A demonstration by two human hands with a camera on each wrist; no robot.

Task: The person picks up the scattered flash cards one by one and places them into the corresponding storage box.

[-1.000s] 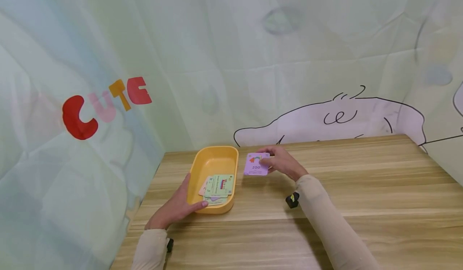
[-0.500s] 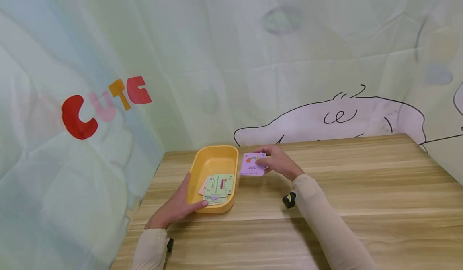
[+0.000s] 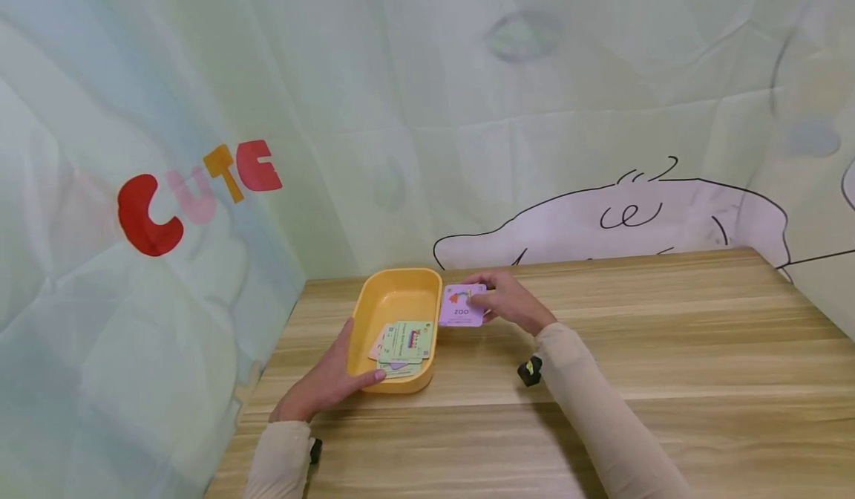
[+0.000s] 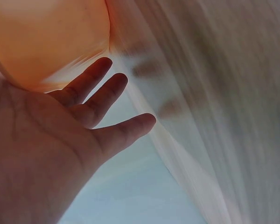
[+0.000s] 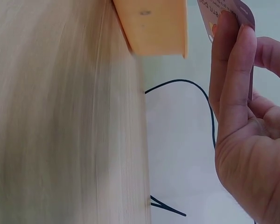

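Note:
A yellow plastic bin (image 3: 401, 280) stands on the table with several cards in it; a green card (image 3: 405, 341) lies on top at the near end. My left hand (image 3: 327, 374) holds the bin's near left corner, thumb over the near rim and fingers along the outer side. In the left wrist view, three spread fingers (image 4: 102, 105) show beside the orange-looking bin wall. My right hand (image 3: 510, 302) pinches a purple card (image 3: 461, 315) printed "ZOO", its left edge right at the bin's right rim. The right wrist view shows the card's back (image 5: 219, 11) above the fingers.
The wooden table (image 3: 641, 350) reaches back to a printed fabric backdrop (image 3: 374, 113) with coloured letters on the left and a line-drawn figure on the right. Each wrist wears a small black device, such as the one by the right sleeve (image 3: 588, 387).
My right hand has moved the purple card left, up to the bin's right rim. The left hand and the bin have stayed in place.

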